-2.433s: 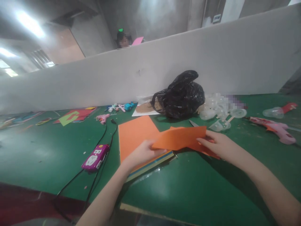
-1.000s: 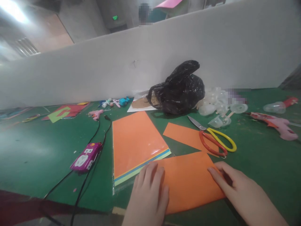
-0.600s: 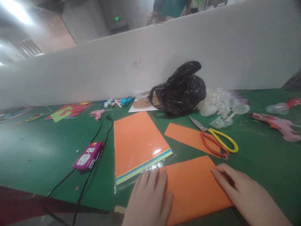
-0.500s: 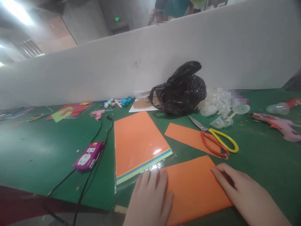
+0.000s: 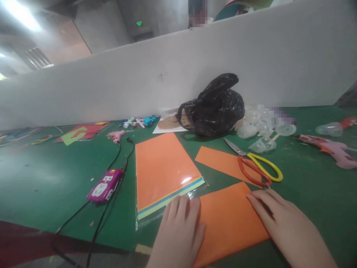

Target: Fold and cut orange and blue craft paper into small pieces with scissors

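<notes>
A sheet of orange paper [image 5: 228, 219], which looks folded, lies at the table's near edge between my hands. My left hand [image 5: 180, 230] rests over its left edge, fingers stretched out and slightly apart. Along the right edge, my right hand [image 5: 284, 223] grips the paper, its thumb and fingers close together at the upper right corner. Just beyond my left hand is a clear packet of coloured paper [image 5: 167, 167], orange on top with blue and green edges showing. Scissors [image 5: 253, 160] with one red and one yellow handle loop lie partly across an orange paper strip [image 5: 214, 158].
A black plastic bag [image 5: 214, 108] sits against the white partition [image 5: 125, 82], beside clear plastic cups [image 5: 259, 126]. Pink glue guns lie left [image 5: 116, 136] and right [image 5: 329, 147]. A purple power strip [image 5: 105, 186] with black cords occupies the left side. Someone is partly visible beyond the partition.
My right hand and the paper's right edge have shifted slightly left. My left hand has barely moved. Beyond the partition, the person has changed position.
</notes>
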Demonstrator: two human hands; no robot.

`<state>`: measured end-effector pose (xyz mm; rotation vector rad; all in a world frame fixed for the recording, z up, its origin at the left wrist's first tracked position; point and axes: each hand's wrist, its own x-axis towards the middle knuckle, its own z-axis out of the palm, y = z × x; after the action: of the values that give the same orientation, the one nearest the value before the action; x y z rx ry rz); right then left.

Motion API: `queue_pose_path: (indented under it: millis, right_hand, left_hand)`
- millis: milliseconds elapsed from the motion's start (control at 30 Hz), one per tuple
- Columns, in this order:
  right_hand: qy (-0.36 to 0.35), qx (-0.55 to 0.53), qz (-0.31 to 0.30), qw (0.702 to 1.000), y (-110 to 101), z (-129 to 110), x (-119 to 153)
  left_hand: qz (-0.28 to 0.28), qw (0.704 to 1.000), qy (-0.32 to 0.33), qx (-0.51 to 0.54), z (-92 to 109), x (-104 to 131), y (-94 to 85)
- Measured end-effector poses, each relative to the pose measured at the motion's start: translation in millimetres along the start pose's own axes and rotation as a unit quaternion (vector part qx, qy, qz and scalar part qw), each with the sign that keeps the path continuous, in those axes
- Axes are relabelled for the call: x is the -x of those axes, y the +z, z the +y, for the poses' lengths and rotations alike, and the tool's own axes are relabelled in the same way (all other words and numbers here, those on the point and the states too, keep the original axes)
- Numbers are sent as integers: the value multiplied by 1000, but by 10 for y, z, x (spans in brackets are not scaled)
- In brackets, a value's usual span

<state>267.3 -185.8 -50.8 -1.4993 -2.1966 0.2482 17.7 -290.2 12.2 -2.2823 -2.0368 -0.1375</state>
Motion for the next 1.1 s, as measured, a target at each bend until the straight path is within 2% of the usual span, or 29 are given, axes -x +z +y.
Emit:
queue_pose_path:
  millis: [167,300,467,600,900,1100]
  right_hand:
    - [-39,50,35,997,28,-3,-25]
    - [-44,59,45,996,6,-40,-50]
    - [-9,49,19,999,-24,-82,-57]
    - [14,30,10,999,-31,-81,-53]
    - [53,-37,-35,997,-106,-45,-38]
    - [69,-44,-23,996,-58,-48,-45]
  left_hand:
    - [6,999,-11,-46,35,-32,38]
    - [15,998,-7,-57,26,-54,17]
    - [3,1000,11,-26,-47,-36,16]
    - [23,999,31,-20,-84,-3,64]
    - [-26,999,38,-9,-21,-8,-46]
    - [-19,999,21,-24,4,-31,-28]
